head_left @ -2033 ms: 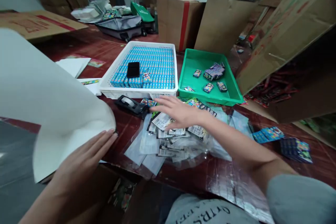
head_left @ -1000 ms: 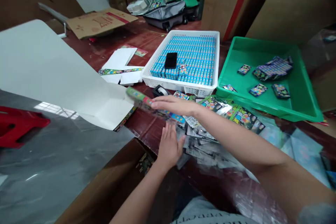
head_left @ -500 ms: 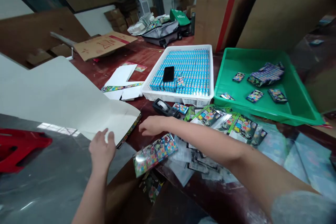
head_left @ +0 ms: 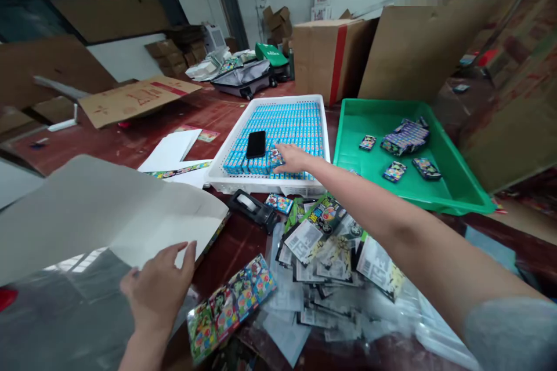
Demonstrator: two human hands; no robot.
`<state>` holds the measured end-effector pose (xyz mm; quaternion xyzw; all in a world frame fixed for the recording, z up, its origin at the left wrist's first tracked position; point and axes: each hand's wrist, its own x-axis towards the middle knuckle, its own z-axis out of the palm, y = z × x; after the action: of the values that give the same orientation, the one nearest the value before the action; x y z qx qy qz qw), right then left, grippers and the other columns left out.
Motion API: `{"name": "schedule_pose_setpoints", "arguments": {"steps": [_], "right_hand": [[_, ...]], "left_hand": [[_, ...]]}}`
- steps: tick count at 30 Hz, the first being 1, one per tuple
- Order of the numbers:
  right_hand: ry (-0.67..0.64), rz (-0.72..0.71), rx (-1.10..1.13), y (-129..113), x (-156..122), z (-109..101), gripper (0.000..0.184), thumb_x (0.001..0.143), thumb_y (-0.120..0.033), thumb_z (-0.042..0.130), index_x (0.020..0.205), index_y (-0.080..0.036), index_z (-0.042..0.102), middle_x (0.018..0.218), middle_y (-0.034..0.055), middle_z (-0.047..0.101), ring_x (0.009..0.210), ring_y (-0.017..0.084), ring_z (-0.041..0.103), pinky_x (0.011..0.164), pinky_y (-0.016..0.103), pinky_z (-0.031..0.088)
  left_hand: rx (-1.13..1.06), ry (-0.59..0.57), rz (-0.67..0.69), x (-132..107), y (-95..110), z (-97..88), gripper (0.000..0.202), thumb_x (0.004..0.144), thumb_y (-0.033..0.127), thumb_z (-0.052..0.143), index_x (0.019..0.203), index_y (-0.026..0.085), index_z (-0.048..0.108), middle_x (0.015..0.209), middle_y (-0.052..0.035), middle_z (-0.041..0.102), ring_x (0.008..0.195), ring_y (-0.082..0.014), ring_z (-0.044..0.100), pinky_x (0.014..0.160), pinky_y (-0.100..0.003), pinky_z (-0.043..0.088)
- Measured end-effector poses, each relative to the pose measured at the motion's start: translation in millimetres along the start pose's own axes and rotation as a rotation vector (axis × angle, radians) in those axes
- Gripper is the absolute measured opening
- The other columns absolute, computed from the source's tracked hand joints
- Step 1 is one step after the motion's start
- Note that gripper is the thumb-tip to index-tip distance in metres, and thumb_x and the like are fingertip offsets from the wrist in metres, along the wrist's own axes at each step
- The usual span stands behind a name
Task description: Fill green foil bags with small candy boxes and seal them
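The left hand [head_left: 159, 287] hung empty, fingers parted, by the white board [head_left: 165, 220]; the patterned strip [head_left: 232, 308] lay at the table [head_left: 235, 244] edge; the right hand [head_left: 296, 159] had moved to the small packet [head_left: 274, 157] in the white basket [head_left: 278, 186], shifting work there, grip indeterminable.

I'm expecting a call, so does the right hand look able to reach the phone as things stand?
Probably yes: the right hand is over the white basket, near the phone, which lies uncovered; only a small pack sits between.
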<state>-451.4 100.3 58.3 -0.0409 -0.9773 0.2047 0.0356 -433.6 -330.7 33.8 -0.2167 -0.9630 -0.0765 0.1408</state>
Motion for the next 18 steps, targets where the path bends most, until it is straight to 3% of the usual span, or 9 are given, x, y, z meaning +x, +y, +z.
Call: {"name": "schedule_pose_setpoints", "arguments": {"steps": [2,4,7,10,13,15,18], "right_hand": [[-0.042,0.016,0.002,1.1,15.1,8.9,0.1,0.074,-0.048,0.086,0.154,-0.01,0.04,0.164,0.0254,0.034,0.15,0.044,0.036,0.119,0.057,0.035],[-0.064,0.019,0.006,-0.1,26.2,14.6,0.095,0.072,-0.046,0.088,0.15,-0.013,0.047,0.159,0.0234,0.042,0.146,0.043,0.04,0.118,0.054,0.037],[-0.011,0.027,0.001,4.0,31.6,8.7,0.089,0.072,-0.047,0.087,0.147,-0.017,0.05,0.147,0.0191,0.052,0.141,0.039,0.044,0.118,0.05,0.037],[0.132,0.111,-0.018,20.9,22.7,-16.0,0.092,0.078,-0.058,0.078,0.15,-0.013,0.044,0.144,0.0223,0.049,0.139,0.042,0.043,0.115,0.055,0.037],[0.233,0.202,-0.032,42.0,3.4,-45.8,0.09,0.08,-0.063,0.074,0.146,-0.008,0.047,0.138,0.0245,0.05,0.136,0.044,0.044,0.112,0.058,0.038],[0.221,0.172,-0.028,50.5,-11.5,-59.4,0.089,0.076,-0.062,0.079,0.143,-0.011,0.051,0.133,0.0207,0.055,0.134,0.042,0.046,0.113,0.058,0.037],[0.131,0.048,0.068,50.0,-30.9,-65.8,0.089,0.071,-0.061,0.083,0.141,-0.016,0.054,0.125,0.0158,0.061,0.128,0.038,0.051,0.112,0.055,0.041]], "left_hand": [[0.023,0.141,0.029,5.1,35.0,-11.1,0.039,0.102,0.045,0.044,0.11,0.02,0.072,0.113,-0.0153,0.078,0.108,-0.0369,0.07,0.107,-0.06,0.037],[-0.078,0.14,0.212,19.0,77.6,-17.0,0.033,0.101,0.042,0.048,0.105,0.022,0.073,0.108,-0.0104,0.079,0.103,-0.0311,0.072,0.102,-0.05,0.045],[-0.214,-0.07,0.486,59.4,141.7,-13.8,0.032,0.1,0.04,0.049,0.11,0.022,0.074,0.114,-0.0097,0.078,0.106,-0.0269,0.071,0.098,-0.039,0.05],[-0.125,-0.231,0.422,120.0,189.9,0.3,0.037,0.101,0.037,0.045,0.111,0.02,0.075,0.116,-0.0115,0.077,0.113,-0.0276,0.07,0.1,-0.037,0.05],[-0.047,-0.27,0.278,185.2,217.9,20.7,0.043,0.1,0.035,0.042,0.106,0.011,0.077,0.106,-0.0202,0.078,0.106,-0.0336,0.073,0.093,-0.041,0.053],[-0.014,-0.336,0.229,218.5,227.6,36.1,0.046,0.098,0.04,0.046,0.097,0.008,0.079,0.096,-0.024,0.078,0.1,-0.0367,0.075,0.088,-0.042,0.055],[-0.013,-0.428,0.248,239.6,231.8,56.4,0.058,0.093,0.058,0.052,0.082,0.008,0.079,0.077,-0.0229,0.077,0.089,-0.0378,0.077,0.081,-0.041,0.056]]}}
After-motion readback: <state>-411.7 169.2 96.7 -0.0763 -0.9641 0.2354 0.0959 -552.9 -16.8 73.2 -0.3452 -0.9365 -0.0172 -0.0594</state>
